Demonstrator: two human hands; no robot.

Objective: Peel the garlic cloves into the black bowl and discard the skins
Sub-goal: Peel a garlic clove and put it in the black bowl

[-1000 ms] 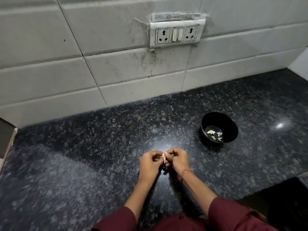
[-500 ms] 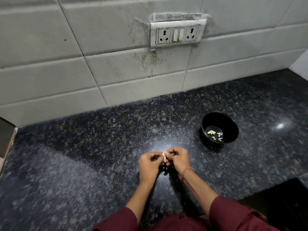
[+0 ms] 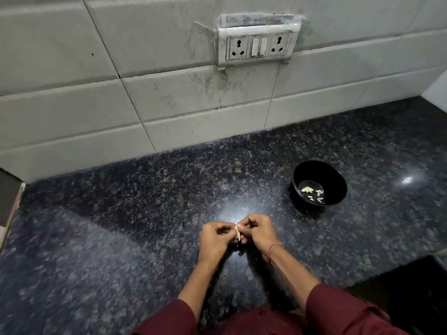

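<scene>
A small pale garlic clove [image 3: 237, 232] is pinched between the fingertips of both hands just above the dark counter. My left hand [image 3: 215, 240] grips it from the left, and my right hand [image 3: 258, 232] pinches its top from the right. The fingers hide most of the clove. To the upper right stands the black bowl [image 3: 338, 189], with several peeled cloves [image 3: 313, 194] lying on its bottom. The bowl is well apart from both hands.
The speckled black granite counter [image 3: 121, 238] runs back to a white tiled wall with a socket panel [image 3: 258, 44]. The counter's front edge drops off at the lower right [image 3: 387, 274]. A gap opens at the far left edge [image 3: 9, 209].
Both hands have stayed together on the clove, working it with slight finger movements. The bowl has not moved.
</scene>
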